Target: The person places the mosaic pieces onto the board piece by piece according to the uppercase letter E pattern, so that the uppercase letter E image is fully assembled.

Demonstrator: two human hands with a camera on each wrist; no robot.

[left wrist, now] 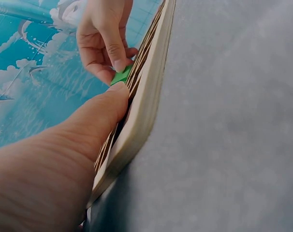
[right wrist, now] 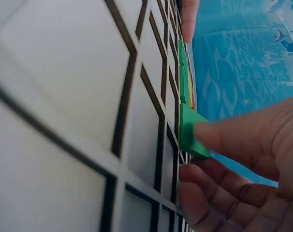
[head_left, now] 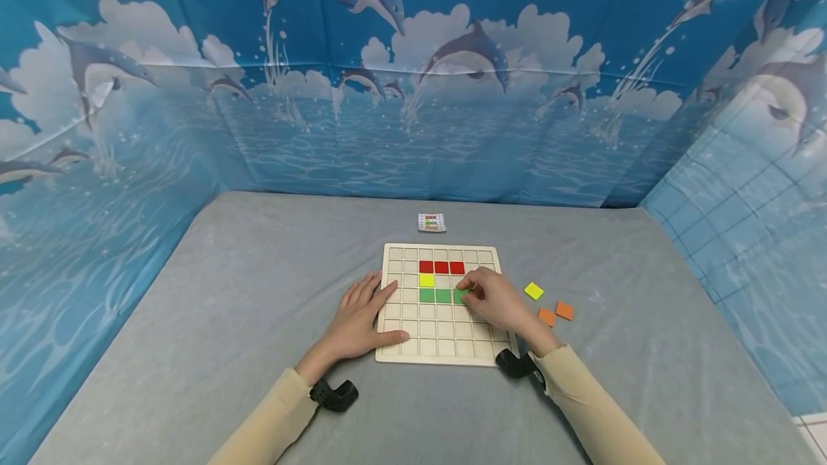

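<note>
A pale wooden grid board (head_left: 413, 350) lies flat on the grey cloth. My right hand (head_left: 494, 298) pinches a green square tile (right wrist: 188, 133) between thumb and fingers; in the right wrist view it is tilted against the grid. This tile is at the right end of a row with two other green tiles (head_left: 427, 296). Above that row sits a yellow tile (head_left: 426, 280), and higher up three red tiles (head_left: 441, 268) line up. Fingers spread, my left hand (head_left: 358, 318) rests at the board's left edge, its thumb over the lower left cells.
Beyond the board lies a small card (head_left: 431, 222) printed with a coloured grid pattern. To the right are a loose yellow tile (head_left: 533, 290) and two orange tiles (head_left: 564, 311). A blue dolphin-print curtain (head_left: 413, 142) closes off the back and sides of the table.
</note>
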